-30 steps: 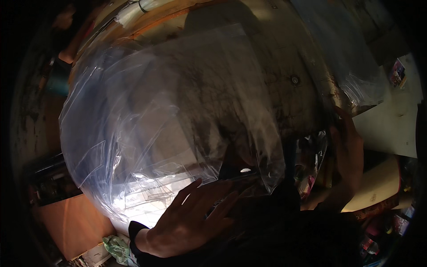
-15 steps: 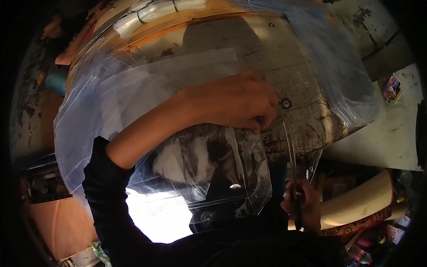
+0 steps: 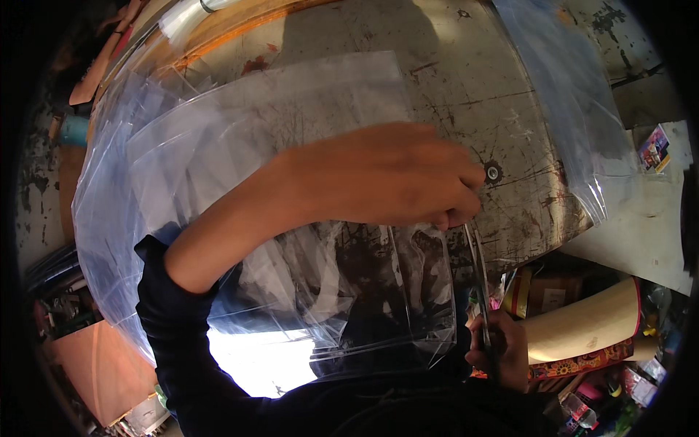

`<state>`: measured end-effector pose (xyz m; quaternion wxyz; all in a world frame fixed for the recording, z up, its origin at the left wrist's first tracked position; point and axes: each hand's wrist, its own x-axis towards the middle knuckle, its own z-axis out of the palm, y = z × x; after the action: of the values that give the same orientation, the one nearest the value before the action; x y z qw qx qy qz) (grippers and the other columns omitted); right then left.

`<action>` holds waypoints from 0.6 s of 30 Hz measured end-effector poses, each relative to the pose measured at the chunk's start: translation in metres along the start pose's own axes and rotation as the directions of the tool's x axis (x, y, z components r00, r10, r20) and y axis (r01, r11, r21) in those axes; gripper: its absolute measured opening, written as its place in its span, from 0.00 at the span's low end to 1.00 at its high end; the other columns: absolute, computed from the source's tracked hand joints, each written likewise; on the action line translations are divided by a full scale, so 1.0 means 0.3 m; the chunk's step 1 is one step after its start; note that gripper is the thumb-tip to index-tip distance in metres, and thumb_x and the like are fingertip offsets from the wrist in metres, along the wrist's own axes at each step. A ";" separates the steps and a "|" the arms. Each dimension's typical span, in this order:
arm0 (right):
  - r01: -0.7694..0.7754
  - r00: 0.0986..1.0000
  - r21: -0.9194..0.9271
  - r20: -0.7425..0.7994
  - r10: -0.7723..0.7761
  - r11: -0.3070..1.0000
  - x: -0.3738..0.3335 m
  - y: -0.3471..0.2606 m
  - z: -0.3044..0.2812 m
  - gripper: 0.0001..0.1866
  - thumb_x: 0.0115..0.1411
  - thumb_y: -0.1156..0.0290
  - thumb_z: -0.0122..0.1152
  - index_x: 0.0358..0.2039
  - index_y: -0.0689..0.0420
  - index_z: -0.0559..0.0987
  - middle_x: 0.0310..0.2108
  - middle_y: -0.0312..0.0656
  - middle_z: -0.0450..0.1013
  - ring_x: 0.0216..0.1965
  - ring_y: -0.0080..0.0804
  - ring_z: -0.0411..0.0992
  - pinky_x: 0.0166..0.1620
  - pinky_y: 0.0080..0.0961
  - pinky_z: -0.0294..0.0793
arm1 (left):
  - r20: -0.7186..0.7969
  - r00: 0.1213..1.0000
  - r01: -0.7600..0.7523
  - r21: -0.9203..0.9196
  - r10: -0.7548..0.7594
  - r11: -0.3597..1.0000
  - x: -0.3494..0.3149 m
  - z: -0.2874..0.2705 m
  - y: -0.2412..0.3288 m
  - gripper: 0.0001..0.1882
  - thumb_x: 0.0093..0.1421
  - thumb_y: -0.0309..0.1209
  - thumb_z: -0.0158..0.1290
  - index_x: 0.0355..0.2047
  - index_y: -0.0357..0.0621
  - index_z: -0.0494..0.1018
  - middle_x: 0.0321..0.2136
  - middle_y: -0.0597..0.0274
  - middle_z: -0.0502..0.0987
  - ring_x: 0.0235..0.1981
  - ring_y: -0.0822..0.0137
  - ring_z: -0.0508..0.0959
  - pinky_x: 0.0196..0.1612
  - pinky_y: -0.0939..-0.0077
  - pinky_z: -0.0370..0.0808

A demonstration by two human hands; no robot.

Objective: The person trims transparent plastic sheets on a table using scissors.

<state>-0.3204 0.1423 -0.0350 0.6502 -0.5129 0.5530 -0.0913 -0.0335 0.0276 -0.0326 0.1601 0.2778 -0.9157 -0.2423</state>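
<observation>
A sheet of clear plastic point(image 3: 349, 80), folded or layered, is spread over the worn table and hangs over its near edge. My left hand point(image 3: 415, 175) reaches across it from the left, fingers curled down and pinched at the sheet's right edge. The fingertips are partly hidden beneath the knuckles. Lower right, my right hand point(image 3: 504, 346) grips a pair of long scissors point(image 3: 478, 269) by the handles. Their blades point away from me, beside the plastic's right edge, with the tips just under my left fingers.
The scratched table point(image 3: 524, 138) has a metal bolt point(image 3: 493, 171) near my left hand. Another plastic strip point(image 3: 575, 109) lies along its right side. A cream roll point(image 3: 582, 324) and clutter sit below right. A wooden board point(image 3: 105, 371) stands lower left; another person's arm point(image 3: 98, 73) shows far left.
The view has shifted, so the table appears farther right. The scissors have come a little nearer to me and left relative to the bolt. My left hand keeps its pinch.
</observation>
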 end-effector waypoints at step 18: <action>0.168 0.980 -0.251 -0.064 -0.190 0.953 -0.013 0.010 0.045 0.25 0.39 0.70 0.73 0.36 0.62 0.70 0.20 0.37 0.71 0.21 0.21 0.71 0.25 0.17 0.71 | 0.060 0.994 0.103 -0.303 -0.089 0.947 -0.003 -0.013 -0.001 0.05 0.55 0.28 0.51 0.33 0.47 0.70 0.22 0.70 0.74 0.23 0.73 0.73 0.44 0.69 0.63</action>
<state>-0.3122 0.1540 -0.0367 0.5464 -0.6326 0.5390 -0.1034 -0.0311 0.0265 -0.0295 0.1681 0.2884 -0.8559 -0.3949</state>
